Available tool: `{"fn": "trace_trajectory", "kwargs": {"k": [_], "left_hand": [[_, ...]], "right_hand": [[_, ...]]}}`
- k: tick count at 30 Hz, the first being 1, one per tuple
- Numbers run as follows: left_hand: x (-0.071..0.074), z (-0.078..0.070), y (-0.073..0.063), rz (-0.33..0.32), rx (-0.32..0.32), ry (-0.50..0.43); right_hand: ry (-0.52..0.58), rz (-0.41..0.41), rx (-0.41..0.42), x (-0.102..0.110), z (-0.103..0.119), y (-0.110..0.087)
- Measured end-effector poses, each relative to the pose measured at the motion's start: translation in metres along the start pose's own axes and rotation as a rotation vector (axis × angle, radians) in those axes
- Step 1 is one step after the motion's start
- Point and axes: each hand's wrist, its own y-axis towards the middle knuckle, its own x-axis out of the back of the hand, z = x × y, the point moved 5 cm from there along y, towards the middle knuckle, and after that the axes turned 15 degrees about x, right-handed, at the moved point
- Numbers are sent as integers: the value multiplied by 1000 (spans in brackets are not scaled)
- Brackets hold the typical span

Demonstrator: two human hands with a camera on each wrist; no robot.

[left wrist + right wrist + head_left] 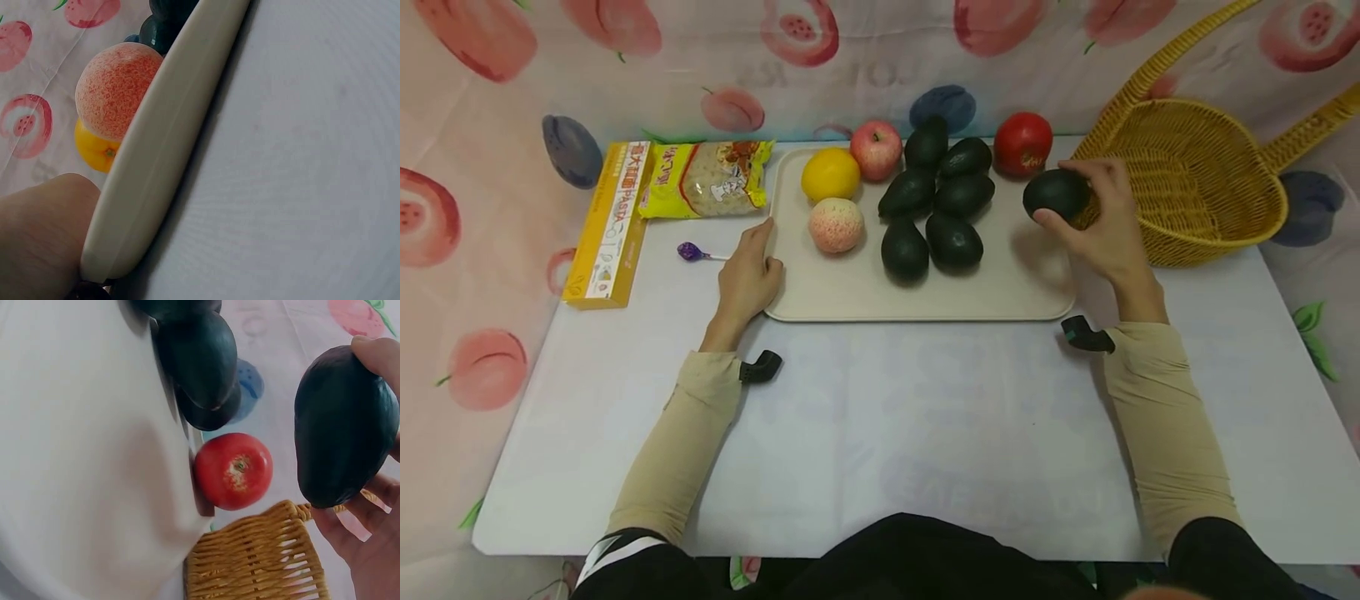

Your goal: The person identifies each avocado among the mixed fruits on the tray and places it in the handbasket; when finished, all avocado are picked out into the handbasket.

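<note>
My right hand [1108,221] holds a dark green avocado [1057,195] between thumb and fingers, above the right end of the beige tray [850,300]. The right wrist view shows the held avocado [344,428] up close. My left hand [747,279] grips the tray's left edge, thumb at the rim; its other fingertips are mostly hidden. In the middle of the tray lie several more avocados [955,242]. A yellow lemon-like fruit [831,174], a pinkish peach-like ball [836,226] and a red apple [876,151] sit at its left, a tomato [1022,144] at its back right corner.
A yellow wicker basket [1210,183] with a tall handle stands right of the tray, close behind my right hand. To the left lie a yellow pasta box [606,225], a yellow food packet [707,178] and a purple lollipop [691,252]. A fruit-print cloth hangs behind.
</note>
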Motion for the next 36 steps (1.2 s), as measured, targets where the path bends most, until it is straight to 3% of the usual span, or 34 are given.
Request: {"fn": "trace_trajectory", "kwargs": {"k": [8,20,30,36], "left_hand": [[0,-1,-1,-6,-7,0],[-1,0,1,-16,-11,7],[-1,0,1,-14,-4,7],[0,0,1,-14,-1,-1]], "right_hand": [[1,-91,17,15,0,2],[22,-145,-18,33,27,1],[39,-230,-29,45,18,-1],[0,-253,-66,52,-2,-6]]}}
